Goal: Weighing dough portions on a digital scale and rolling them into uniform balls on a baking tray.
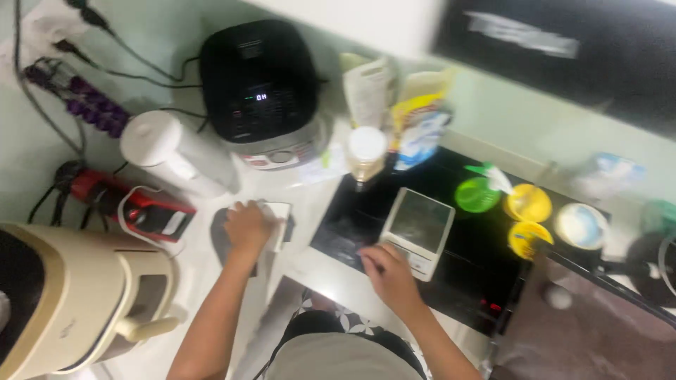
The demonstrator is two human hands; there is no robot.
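Far left, a cream appliance (70,295) stands at the edge of the counter (310,264). Behind it lies a red and black device (134,204) with cables, and above that a purple coiled cord (91,105). A white kettle (172,151) stands upright beside a black cooker (259,81) with a lit display.

The left hand (246,229) rests palm down on a white cloth (277,222), which lies on the counter over a dark patch just in front of the cooker. The fingers are curled over the cloth's left edge; whether they grip it or merely press on it cannot be told.

A bottle with a white cap (367,155) stands at the rear corner of the black cooktop (465,274), with pouches (419,119) behind it.

The right hand (387,271) touches the near left corner of a small white scale (417,229) lying on the cooktop. The fingers are bent down onto its front edge, not closed around it.

Further right stand a green cup (477,195), two yellow cups (528,204) and a white bowl (581,225). The picture is blurred throughout.
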